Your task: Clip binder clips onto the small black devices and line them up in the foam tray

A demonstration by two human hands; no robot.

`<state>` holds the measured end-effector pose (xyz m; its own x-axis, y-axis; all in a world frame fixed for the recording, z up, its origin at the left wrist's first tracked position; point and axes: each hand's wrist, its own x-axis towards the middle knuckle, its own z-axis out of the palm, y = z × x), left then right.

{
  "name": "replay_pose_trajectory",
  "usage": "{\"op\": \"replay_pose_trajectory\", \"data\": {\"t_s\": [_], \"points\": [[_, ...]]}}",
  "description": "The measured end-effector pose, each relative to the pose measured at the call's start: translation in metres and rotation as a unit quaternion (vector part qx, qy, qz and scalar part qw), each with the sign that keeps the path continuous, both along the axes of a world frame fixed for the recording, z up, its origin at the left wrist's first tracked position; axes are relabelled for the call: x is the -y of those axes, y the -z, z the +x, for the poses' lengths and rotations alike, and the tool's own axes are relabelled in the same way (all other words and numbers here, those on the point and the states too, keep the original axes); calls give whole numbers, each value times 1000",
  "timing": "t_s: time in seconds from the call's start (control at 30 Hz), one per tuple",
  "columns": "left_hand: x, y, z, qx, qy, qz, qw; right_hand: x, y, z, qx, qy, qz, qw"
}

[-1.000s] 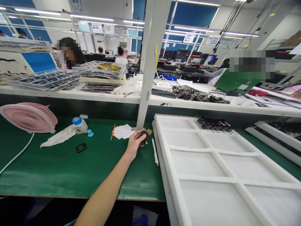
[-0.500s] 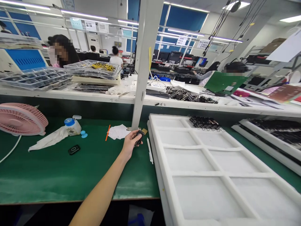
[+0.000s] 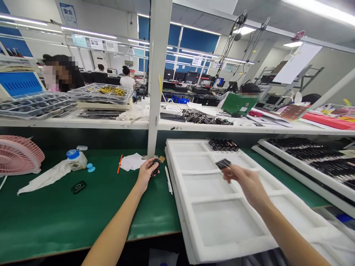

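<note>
A green bench (image 3: 83,214) carries a white foam tray (image 3: 194,177) at three o'clock, a pink fan (image 3: 16,159) at nine, a small bottle (image 3: 75,159), a cloth (image 3: 44,178) and paper slips (image 3: 133,162) toward twelve.

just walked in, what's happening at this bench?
A person at a green bench has both hands out. The left hand holds a small black fob just above the mat, near the white post. The right hand holds a flat black part over the white foam tray, whose near compartments look bare. Another black fob lies on the mat to the left, by a bottle and a pink fan. Other people work at benches behind.
</note>
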<state>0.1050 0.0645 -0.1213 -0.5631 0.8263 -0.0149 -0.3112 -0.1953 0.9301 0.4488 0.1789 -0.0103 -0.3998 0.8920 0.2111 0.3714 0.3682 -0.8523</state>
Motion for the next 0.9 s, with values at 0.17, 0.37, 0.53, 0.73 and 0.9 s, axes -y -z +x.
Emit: {"op": "replay_pose_trajectory", "data": {"t_s": [0.17, 0.37, 0.53, 0.73, 0.9], "points": [[-2, 4, -5, -24, -2, -1, 1000, -28, 6, -84, -50, -123, -164, 978], [-1, 4, -6, -28, 24, 6, 999, -30, 15, -132, -34, -243, -226, 943], [1, 1, -3, -25, 55, 7, 998, -20, 32, -149, 5, -291, -187, 938], [4, -2, 1, -34, 118, 7, 992, -21, 49, -142, -23, -323, -176, 930], [4, -5, 6, -66, 153, 36, 985, -21, 47, -136, 19, -354, -119, 928]]}}
